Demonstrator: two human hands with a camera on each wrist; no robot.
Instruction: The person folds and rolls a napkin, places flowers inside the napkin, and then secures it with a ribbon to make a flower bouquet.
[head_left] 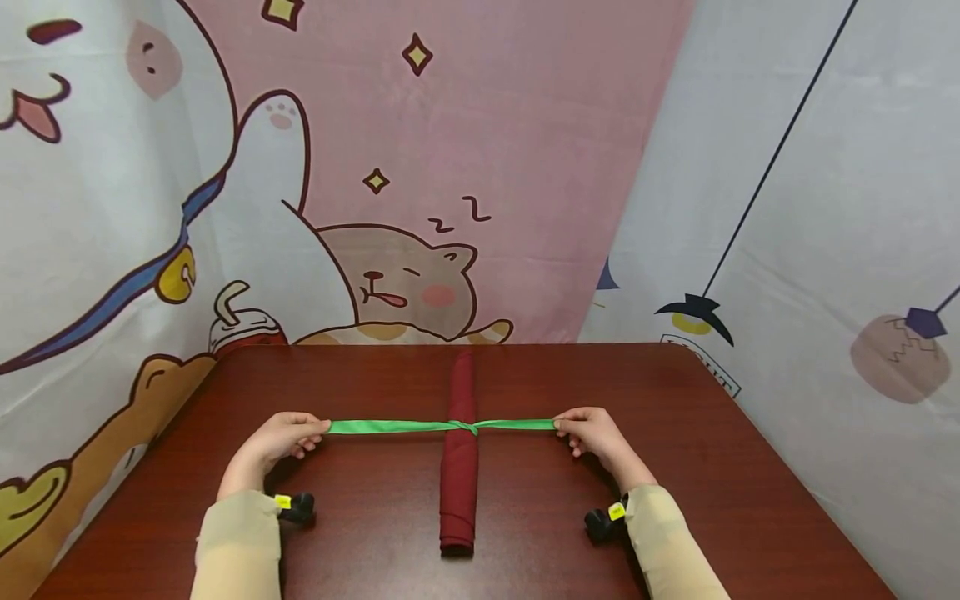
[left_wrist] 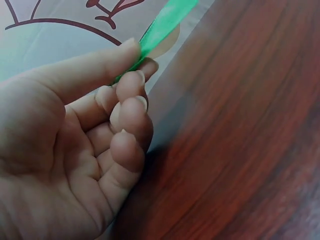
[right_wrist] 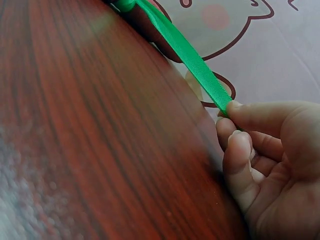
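Observation:
A dark red roll of cloth (head_left: 459, 483) lies lengthwise on the table, its near end towards me. Around its upper part runs a green ribbon (head_left: 397, 427), crossed over itself in a twist on top of the roll. My left hand (head_left: 281, 437) pinches one end of the ribbon between thumb and forefinger, the other fingers loosely curled below, as the left wrist view shows. On the other side my right hand (head_left: 592, 433) pinches the opposite end (right_wrist: 212, 90) the same way. Both ribbon halves stretch out straight and nearly level between the hands.
The brown wooden table (head_left: 360, 517) has its far edge against a cartoon-printed cloth backdrop (head_left: 525, 125). A small black camera (head_left: 300, 508) sits at the left wrist and another black camera (head_left: 602, 525) at the right wrist.

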